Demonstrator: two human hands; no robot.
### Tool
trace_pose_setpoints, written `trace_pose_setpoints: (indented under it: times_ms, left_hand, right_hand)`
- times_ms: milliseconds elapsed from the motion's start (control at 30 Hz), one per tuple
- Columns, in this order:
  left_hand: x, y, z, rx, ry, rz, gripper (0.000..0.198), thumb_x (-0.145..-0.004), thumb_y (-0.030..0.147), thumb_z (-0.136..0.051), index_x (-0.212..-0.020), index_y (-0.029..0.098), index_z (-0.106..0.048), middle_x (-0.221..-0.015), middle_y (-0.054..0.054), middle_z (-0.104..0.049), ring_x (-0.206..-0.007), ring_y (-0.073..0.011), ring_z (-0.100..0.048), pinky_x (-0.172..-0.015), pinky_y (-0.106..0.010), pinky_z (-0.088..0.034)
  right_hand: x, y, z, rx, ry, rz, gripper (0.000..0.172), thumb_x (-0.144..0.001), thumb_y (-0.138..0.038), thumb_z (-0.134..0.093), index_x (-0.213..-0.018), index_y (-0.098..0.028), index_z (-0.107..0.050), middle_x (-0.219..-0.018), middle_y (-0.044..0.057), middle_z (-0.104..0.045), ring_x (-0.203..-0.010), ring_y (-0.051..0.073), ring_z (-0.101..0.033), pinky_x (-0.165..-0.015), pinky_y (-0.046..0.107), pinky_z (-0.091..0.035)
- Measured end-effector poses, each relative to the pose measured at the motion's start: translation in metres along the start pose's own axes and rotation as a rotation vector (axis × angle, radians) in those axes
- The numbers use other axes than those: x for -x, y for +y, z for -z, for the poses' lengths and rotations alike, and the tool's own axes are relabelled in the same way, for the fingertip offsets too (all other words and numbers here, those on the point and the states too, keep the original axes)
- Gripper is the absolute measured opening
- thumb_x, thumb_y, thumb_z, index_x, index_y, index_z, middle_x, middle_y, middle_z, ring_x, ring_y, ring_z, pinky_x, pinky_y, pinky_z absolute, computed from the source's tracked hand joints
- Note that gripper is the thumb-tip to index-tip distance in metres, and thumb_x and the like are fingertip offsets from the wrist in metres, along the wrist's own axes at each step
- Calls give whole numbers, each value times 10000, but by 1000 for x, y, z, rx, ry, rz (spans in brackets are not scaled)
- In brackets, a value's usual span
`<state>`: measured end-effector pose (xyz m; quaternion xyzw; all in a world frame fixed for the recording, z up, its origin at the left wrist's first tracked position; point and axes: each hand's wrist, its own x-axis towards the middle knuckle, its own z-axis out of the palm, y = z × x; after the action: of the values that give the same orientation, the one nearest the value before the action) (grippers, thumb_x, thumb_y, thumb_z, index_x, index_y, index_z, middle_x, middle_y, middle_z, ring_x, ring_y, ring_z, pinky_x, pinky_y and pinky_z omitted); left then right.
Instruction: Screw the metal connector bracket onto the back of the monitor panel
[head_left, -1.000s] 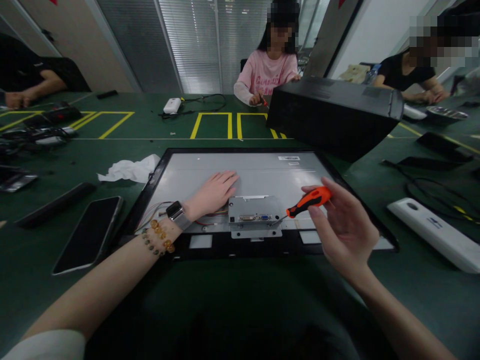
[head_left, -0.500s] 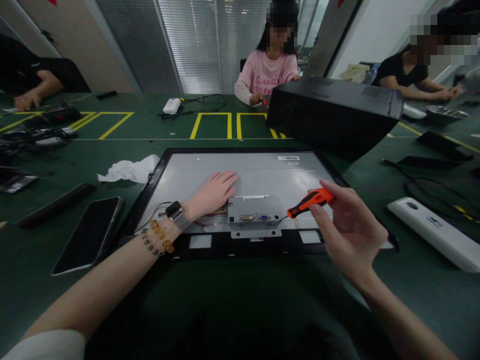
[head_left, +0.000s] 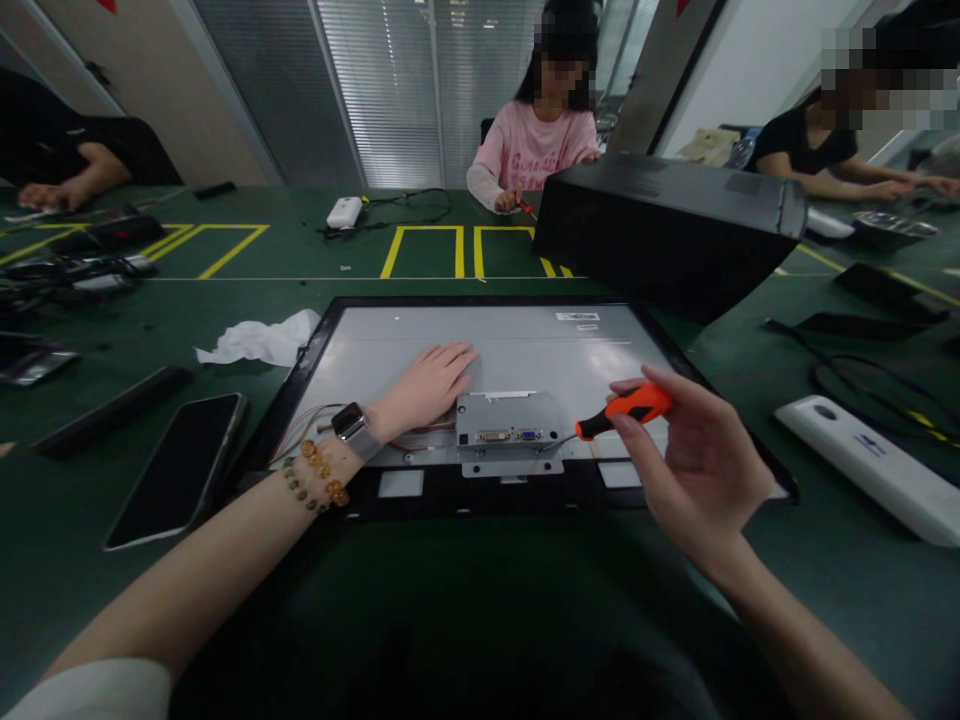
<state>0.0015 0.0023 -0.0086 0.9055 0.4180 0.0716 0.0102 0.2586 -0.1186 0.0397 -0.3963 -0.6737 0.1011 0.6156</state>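
Note:
In front of me an opened monitor panel (head_left: pixel 517 350) with a black frame lies on the green table, its grey metal back facing up. My left hand (head_left: pixel 429 388) rests flat on that back, fingers stretched out. Just right of it, near the panel's front edge, is a metal bracket (head_left: pixel 510 415) with two video ports facing me. My right hand (head_left: pixel 686 450) pinches the orange and black handle of a screwdriver (head_left: pixel 626 408) between thumb and fingers. The shaft points left toward the ports' side of the bracket; whether its tip touches a screw is too small to tell.
A phone (head_left: pixel 178 470), a black bar (head_left: pixel 112 410) and a crumpled tissue (head_left: pixel 259 338) lie to the left. A white device (head_left: pixel 870 465) and cables lie right. A large black casing (head_left: pixel 667 235) stands behind the panel. Several people sit around the table.
The screwdriver handle has turned slightly in my right hand, and my fingers have shifted on it. My left hand and the panel have stayed put.

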Motion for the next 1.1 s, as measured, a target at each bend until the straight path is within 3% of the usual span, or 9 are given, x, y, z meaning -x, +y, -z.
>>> trace_pose_setpoints:
  times_ms: [233,467,667,833,1100]
  left_hand:
    - [0,-1,-2,-5,4,-4,425,-1017,301,-272,-1383,126,-402,-1476,-119,-373,-1358,-226,-330,-1125,-426,-247]
    - [0,1,0,-8,0,1,421,-1015,289,-292,-1379,116,-413,-1475,-118,-375,-1359,-231,-329,-1126,-424,-241]
    - [0,-1,-1,-8,12,-3,425,-1020,302,-281,-1388,124,-399,-1472,-109,-380,-1353,-223,-337,-1120,-413,-258]
    - [0,-3,-4,-14,24,-17,421,-1021,305,-272,-1386,137,-397,-1474,-107,-377,-1356,-224,-334,-1123,-422,-252]
    - [0,-4,-6,-18,22,-21,421,-1020,300,-274,-1382,129,-406,-1476,-117,-372,-1353,-225,-336,-1118,-425,-252]
  right_hand:
    - [4,2,4,-65,-109,-41,499,-840,-58,-554,-1299,-251,-534,-1180,92,-631,-970,247,-653,-855,486,-526]
    - [-1,4,4,93,-12,90,553,-757,-43,-682,-1234,-313,-609,-993,37,-623,-876,199,-603,-737,380,-511]
    - [3,3,1,-9,-22,18,603,-791,-16,-615,-1328,-272,-520,-1131,72,-649,-1010,253,-632,-889,481,-501]
    - [4,1,2,-39,-69,-44,524,-844,-36,-542,-1325,-243,-521,-1211,97,-628,-1006,248,-652,-875,461,-514]
    - [0,5,3,30,0,74,544,-738,-43,-705,-1196,-327,-632,-1014,31,-606,-895,197,-603,-757,383,-526]
